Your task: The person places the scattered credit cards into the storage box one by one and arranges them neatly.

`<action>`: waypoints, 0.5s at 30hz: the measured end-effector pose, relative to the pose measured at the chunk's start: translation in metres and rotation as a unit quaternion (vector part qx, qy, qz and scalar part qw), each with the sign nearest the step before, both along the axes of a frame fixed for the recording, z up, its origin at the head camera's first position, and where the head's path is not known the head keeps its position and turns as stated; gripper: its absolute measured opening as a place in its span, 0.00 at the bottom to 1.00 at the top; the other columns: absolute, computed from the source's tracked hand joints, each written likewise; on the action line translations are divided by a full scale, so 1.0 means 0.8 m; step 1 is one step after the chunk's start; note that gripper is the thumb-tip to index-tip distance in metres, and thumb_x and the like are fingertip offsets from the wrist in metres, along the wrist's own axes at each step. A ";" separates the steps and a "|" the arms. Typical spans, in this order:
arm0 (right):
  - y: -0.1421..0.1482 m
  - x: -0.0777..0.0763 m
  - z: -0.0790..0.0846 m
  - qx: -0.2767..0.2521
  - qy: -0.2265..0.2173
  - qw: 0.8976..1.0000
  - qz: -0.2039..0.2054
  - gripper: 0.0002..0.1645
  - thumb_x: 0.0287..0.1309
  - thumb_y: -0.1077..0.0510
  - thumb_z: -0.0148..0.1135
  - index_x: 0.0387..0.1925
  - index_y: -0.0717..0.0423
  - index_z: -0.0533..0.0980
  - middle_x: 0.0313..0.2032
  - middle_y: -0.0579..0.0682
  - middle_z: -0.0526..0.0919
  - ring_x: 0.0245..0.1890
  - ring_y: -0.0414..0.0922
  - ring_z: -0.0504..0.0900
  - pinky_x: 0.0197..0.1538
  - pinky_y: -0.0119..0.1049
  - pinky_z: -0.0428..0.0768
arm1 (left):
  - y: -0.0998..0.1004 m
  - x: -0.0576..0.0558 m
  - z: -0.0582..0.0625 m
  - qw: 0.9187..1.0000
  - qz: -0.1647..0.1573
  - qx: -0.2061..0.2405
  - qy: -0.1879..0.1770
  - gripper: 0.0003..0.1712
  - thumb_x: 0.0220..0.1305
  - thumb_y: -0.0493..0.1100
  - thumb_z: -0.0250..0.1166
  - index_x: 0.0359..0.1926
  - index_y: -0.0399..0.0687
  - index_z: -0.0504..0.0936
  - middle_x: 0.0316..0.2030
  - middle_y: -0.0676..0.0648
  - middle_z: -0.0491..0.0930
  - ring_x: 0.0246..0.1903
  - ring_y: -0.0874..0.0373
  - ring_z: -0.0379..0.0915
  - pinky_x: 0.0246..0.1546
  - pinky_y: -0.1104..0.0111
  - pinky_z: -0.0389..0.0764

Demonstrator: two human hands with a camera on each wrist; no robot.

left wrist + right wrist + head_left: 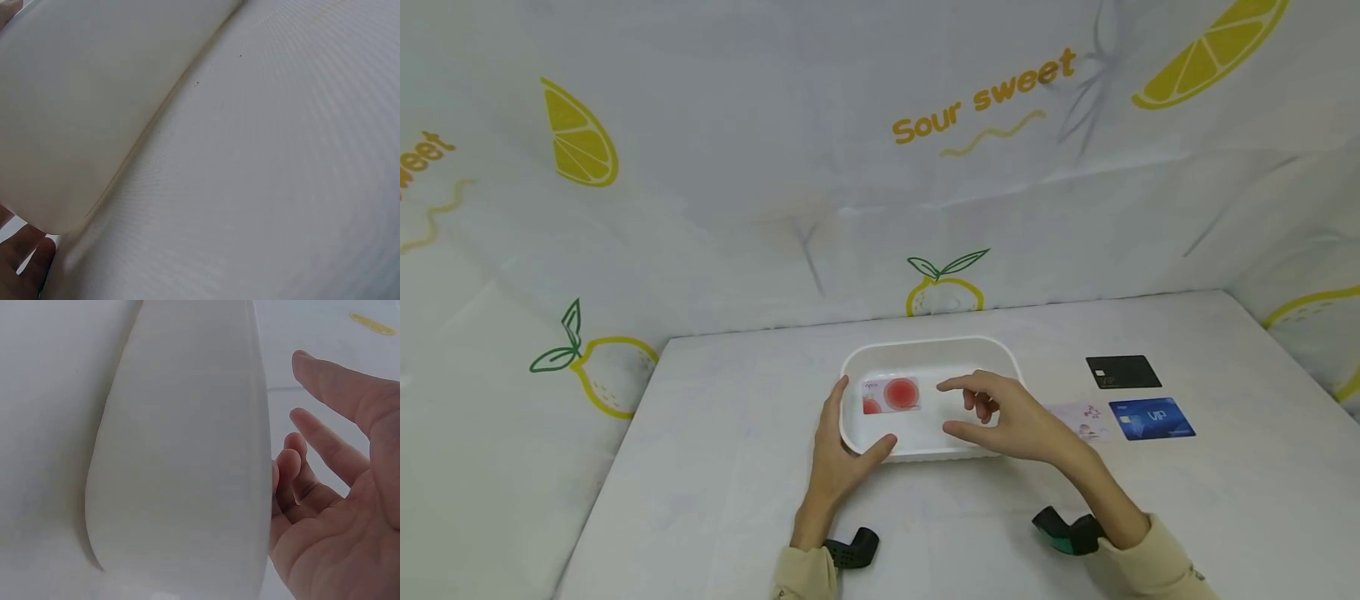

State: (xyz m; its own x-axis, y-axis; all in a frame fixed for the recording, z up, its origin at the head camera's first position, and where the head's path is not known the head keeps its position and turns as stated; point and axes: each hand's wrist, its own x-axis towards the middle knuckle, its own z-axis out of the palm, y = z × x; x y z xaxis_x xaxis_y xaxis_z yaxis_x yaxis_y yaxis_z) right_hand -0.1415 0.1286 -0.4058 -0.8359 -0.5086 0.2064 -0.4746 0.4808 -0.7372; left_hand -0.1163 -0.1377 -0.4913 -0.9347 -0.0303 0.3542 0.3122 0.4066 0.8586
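A white tray [925,450] with rounded corners rests on the table, and a pink and red card [891,395] lies inside it toward the left. My left hand [838,462] holds the tray's near-left corner, fingers along the outer left wall and thumb over the front rim. The left wrist view shows some fingers [25,253] against the tray's outside. Over the tray's right part is my right hand [1000,417], holding nothing. Its index finger and thumb stand apart, while the other fingers curl loosely. The right wrist view shows the tray wall [181,450] beside that hand.
Right of the tray lie a black card [1123,372], a blue card [1152,418] and a pale pink flowered card [1086,421], partly hidden by my right hand. A white cloth with lemon prints [737,208] hangs behind the white table [700,467].
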 end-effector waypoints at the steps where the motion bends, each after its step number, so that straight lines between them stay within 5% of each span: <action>1: 0.002 0.001 0.001 -0.001 -0.003 1.000 0.000 0.26 0.54 0.55 0.77 0.55 0.53 0.82 0.31 0.44 0.73 0.28 0.36 0.70 0.32 0.31 0.74 | 0.000 0.000 -0.001 1.000 0.000 0.001 -0.001 0.60 0.47 0.56 0.77 0.76 0.39 0.61 0.72 0.36 0.68 0.69 0.39 0.68 0.67 0.37 0.68; 15: 0.038 0.013 0.010 0.006 -0.012 1.000 -0.005 0.26 0.54 0.53 0.77 0.55 0.52 0.82 0.30 0.43 0.72 0.28 0.37 0.71 0.31 0.31 0.71 | 0.000 0.000 0.000 1.000 0.000 0.004 0.003 0.60 0.47 0.55 0.78 0.76 0.39 0.61 0.71 0.35 0.69 0.69 0.39 0.69 0.66 0.36 0.68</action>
